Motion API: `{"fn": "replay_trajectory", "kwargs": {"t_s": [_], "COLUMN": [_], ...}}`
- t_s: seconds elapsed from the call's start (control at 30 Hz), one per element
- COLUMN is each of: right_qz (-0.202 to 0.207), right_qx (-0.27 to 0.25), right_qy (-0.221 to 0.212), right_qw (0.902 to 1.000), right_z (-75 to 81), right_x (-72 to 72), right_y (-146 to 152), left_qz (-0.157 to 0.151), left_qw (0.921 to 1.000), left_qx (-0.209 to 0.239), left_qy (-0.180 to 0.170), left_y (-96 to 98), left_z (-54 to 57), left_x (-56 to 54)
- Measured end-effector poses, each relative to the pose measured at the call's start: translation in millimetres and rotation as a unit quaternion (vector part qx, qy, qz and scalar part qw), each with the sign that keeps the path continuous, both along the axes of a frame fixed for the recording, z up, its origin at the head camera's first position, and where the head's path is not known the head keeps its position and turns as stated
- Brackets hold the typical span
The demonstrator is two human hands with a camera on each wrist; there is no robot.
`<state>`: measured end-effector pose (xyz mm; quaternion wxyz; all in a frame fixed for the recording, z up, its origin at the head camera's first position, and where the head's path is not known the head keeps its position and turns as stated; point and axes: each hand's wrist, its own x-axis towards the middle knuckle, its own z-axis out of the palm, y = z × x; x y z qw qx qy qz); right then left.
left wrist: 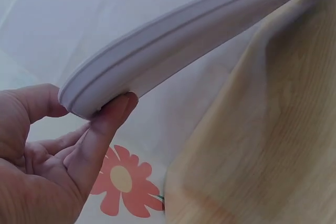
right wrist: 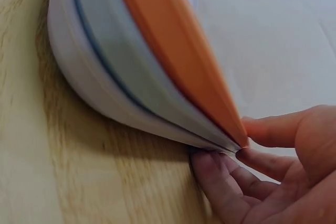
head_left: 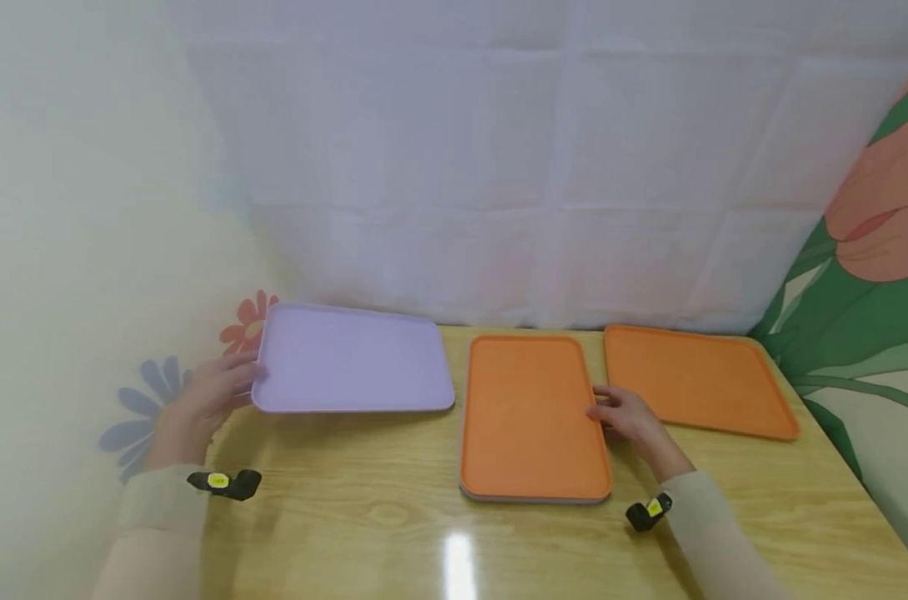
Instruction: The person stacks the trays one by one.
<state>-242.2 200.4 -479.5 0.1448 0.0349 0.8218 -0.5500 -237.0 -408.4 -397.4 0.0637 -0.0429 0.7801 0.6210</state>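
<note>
My left hand [head_left: 208,398] grips the left end of a lilac tray [head_left: 352,360], thumb on one side and fingers on the other. That end is raised off the table, and the tray slants down to the right. Beside it, in the middle, lies a stack of trays with an orange tray [head_left: 532,417] on top. The right wrist view shows a grey-green tray [right wrist: 113,40] under the orange one and a pale tray [right wrist: 89,93] at the bottom. At the stack's right edge my right hand [head_left: 632,421] pinches the rims, with fingertips [right wrist: 207,163] under the pale tray.
A second orange tray [head_left: 697,379] lies at the back right of the wooden table [head_left: 349,517], just behind my right hand. A white cloth [head_left: 499,167] hangs along the back edge. Painted walls with flowers [head_left: 142,408] stand close at both sides.
</note>
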Motion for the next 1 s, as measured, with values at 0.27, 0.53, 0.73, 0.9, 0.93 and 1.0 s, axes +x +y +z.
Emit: {"fn": "replay_trajectory", "kwargs": {"t_s": [0.27, 0.53, 0.73, 0.9, 0.93, 1.0], "right_qz": [-0.014, 0.02, 0.034, 0.021, 0.018, 0.021], "right_qx": [-0.024, -0.134, -0.206, -0.242, -0.245, -0.25], "right_qy": [0.075, 0.096, 0.088, 0.078, 0.074, 0.067], "right_qw": [0.9968, 0.9861, 0.9741, 0.967, 0.9666, 0.9657], "right_z": [10.1, 29.2, 38.0, 42.1, 42.3, 42.6], "right_x": [9.0, 18.7, 30.8, 38.3, 39.8, 42.7], "right_y": [4, -5, -26, -44, -48, -55], "left_qz": [0.035, 0.047, 0.053, 0.046, 0.044, 0.044], "left_qw": [0.9993, 0.9946, 0.9868, 0.9885, 0.9884, 0.9872], "left_qx": [0.009, 0.093, 0.153, 0.141, 0.142, 0.15], "left_qy": [-0.005, 0.001, 0.005, 0.029, 0.03, 0.03], "left_y": [10.5, 41.4, 73.8, 99.8, 104.8, 114.5], "left_z": [8.4, 12.9, 18.9, 20.2, 20.1, 19.7], "left_x": [22.5, 41.4, 50.5, 54.3, 54.9, 56.4]}}
